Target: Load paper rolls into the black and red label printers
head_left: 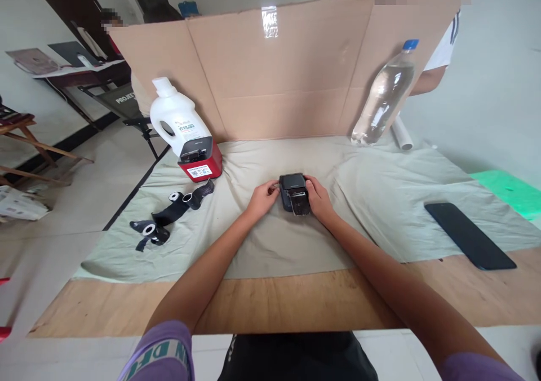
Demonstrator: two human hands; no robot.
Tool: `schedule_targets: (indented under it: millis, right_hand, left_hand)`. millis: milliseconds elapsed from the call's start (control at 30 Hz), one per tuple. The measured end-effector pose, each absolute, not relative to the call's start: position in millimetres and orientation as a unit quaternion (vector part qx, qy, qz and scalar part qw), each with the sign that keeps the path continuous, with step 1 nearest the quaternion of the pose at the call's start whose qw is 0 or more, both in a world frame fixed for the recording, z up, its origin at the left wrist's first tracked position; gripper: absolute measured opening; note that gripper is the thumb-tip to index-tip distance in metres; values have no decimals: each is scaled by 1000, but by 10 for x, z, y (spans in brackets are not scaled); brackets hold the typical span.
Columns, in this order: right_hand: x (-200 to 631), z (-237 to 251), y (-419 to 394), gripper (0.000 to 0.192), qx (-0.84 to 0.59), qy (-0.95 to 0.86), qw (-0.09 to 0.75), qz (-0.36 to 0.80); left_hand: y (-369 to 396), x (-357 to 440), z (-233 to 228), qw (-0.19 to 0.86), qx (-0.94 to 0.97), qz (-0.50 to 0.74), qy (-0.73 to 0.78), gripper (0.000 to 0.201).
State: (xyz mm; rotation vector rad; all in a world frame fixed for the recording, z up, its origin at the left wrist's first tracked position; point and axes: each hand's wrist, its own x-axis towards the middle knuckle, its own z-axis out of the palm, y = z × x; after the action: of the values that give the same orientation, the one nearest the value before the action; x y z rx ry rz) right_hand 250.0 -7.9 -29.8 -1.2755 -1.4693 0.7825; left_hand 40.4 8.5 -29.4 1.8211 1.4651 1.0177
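Observation:
A small black boxy device (292, 182), which looks like a portable label printer, rests on the cloth in front of me. A glossy dark strip (299, 200) hangs over its near side. My right hand (318, 196) grips the device along its right side, thumb near the top edge. At the left side, my left hand (265, 194) has its fingers curled and pinched against the device's edge; the fingertips are partly hidden. Off to the left lie several small rolls of black film (191, 200), partly unwound, with white cores.
A red and black box-shaped device (202, 164) stands at the left before a white detergent jug (180, 113). A cardboard panel (283, 82) closes off the back. At the right are a clear water bottle (386, 99), a white tube (401, 133) and a dark phone (471, 235). People are behind the panel.

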Motion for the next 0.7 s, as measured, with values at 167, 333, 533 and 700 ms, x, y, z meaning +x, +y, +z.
schedule_targets:
  millis: [167,333,533,700]
  right_hand:
    - [2507,-308,-84,57,-536,-619,484,308]
    - [2497,-296,-109,60,-552,-635,468,270]
    - [2500,-236,-195,61,-550,-660,459,226]
    - [2498,-216,-215,62,-550,-670,454,208]
  left_hand:
    - [65,438,-289,293,671,389,559,24]
    - [62,404,-342,306,664,398,553,20]
    - [139,406,-273,409,606,404,550,14]
    - [207,367,-91,524,535,315,582,12]
